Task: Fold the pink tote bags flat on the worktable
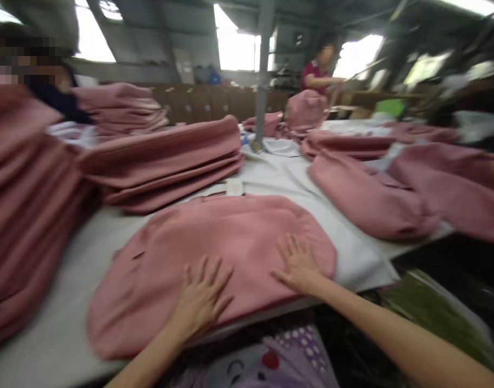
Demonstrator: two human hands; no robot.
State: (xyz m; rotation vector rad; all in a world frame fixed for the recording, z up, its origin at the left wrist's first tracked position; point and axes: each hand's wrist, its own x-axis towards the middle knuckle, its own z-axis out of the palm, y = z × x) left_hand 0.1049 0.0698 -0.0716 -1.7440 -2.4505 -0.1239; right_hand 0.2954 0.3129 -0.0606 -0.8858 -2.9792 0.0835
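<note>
A pink fabric piece (247, 231), shaped like a bag or cover, lies flat on the pale-covered table (81, 280), with a small white tag (234, 187) at its far edge. My left hand (202, 296) rests palm down on its near middle, fingers spread. Further right, my right hand (298, 264) presses flat on the same piece near its right end, fingers also apart. Neither hand grips anything.
Folded pink pieces (161, 161) are stacked behind, and a tall pink pile (24, 215) stands at left. More pink pieces (368, 194) lie at right. A grey post (264, 70) rises beyond. One person (317, 75) is at the back; another (56, 86) is at left.
</note>
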